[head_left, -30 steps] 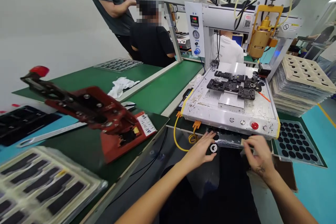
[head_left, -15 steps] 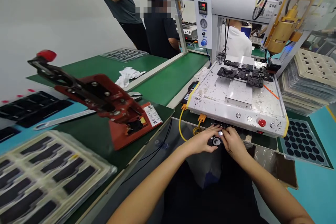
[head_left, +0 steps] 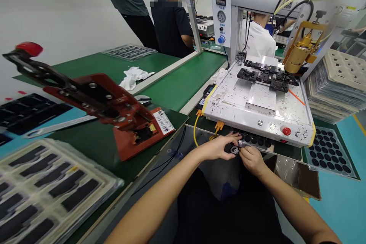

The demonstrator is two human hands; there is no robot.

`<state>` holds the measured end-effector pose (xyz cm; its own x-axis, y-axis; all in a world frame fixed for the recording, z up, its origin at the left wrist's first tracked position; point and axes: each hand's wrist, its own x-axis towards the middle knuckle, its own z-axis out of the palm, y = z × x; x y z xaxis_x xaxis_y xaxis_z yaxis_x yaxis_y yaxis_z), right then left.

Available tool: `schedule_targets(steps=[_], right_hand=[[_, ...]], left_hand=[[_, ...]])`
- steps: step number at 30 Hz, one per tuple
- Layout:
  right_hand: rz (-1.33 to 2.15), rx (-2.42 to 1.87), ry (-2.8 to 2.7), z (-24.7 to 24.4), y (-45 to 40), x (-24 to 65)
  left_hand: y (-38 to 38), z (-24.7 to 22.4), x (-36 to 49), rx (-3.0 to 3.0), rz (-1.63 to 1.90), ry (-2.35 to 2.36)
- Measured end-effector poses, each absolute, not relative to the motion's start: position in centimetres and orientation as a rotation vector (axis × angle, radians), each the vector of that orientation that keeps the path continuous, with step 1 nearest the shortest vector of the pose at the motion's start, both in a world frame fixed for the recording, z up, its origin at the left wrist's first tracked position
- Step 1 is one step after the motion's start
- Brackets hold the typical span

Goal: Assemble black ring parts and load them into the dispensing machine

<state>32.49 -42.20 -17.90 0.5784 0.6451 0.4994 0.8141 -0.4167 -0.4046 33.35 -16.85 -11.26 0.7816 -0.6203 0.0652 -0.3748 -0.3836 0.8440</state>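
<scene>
In front of the machine's near edge, my left hand (head_left: 219,148) grips a small round black part (head_left: 234,150) with a pale ring on its face, between thumb and fingers. My right hand (head_left: 252,159) is closed in a pinch right beside that part; its fingertips hide whatever they hold. Just beyond both hands, a clear strip of black discs (head_left: 260,142) lies on the bench edge, under the front of the machine. The fingers of my left hand reach the strip's left end.
The white benchtop machine (head_left: 231,108) carries black fixtures (head_left: 265,76) and a gold head (head_left: 299,55). A red lever press (head_left: 128,122) and tray stack (head_left: 57,175) stand left. At right are stacked trays (head_left: 334,87) and a disc sheet (head_left: 328,150). Other people work behind.
The machine's gold head has moved left and lower over the fixtures. My right hand has shifted slightly down from the left fingers, uncovering the strip of black discs. The view has shifted a little.
</scene>
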Motion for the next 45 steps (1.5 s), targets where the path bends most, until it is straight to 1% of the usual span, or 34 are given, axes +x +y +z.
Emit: schedule_targets(steps=[3, 6, 11, 15, 18, 21, 25, 28, 32, 36, 40, 45], right_hand=[[-0.321, -2.133, -1.090, -17.4, -42.7, 30.7], [-0.305, -2.101, -0.902, -16.1, -43.9, 28.8], [-0.273, -2.039, -0.488, -12.9, -46.8, 27.6], [-0.218, -1.975, -0.252, -9.9, -48.0, 27.9], [-0.073, -1.844, -0.123, -7.9, -47.8, 27.9], [0.064, -1.682, -0.050, -6.7, -46.9, 27.8], [0.216, -1.555, -0.023, -6.1, -45.7, 27.8], [0.263, -1.524, -0.038, -5.9, -45.2, 27.9], [0.291, -1.546, -0.065, -5.7, -45.4, 27.9], [0.406, -1.489, -0.055, -5.8, -46.1, 27.8], [0.529, -1.379, -0.019, -5.7, -46.5, 27.5], [0.569, -1.335, -0.007, -5.4, -46.5, 27.2]], left_hand=[[-17.4, -11.4, 32.9, 2.037, -0.256, -0.707], [-18.7, -11.9, 32.4, 2.070, -0.177, -0.649], [-20.6, -12.5, 32.3, 2.127, -0.055, -0.554], [-21.4, -11.5, 31.1, 2.127, 0.030, -0.535], [-22.1, -10.1, 28.7, 1.999, 0.083, -0.423], [-23.0, -8.9, 26.2, 1.665, -0.048, -0.160], [-23.8, -7.6, 24.2, 1.175, -0.221, 0.107], [-23.8, -6.7, 23.6, 1.029, -0.264, 0.202], [-23.7, -5.8, 23.1, 0.961, -0.282, 0.231], [-24.0, -5.3, 22.6, 0.933, -0.266, 0.230], [-24.3, -5.4, 22.2, 0.922, -0.242, 0.214], [-24.7, -5.6, 21.7, 0.916, -0.222, 0.199]])
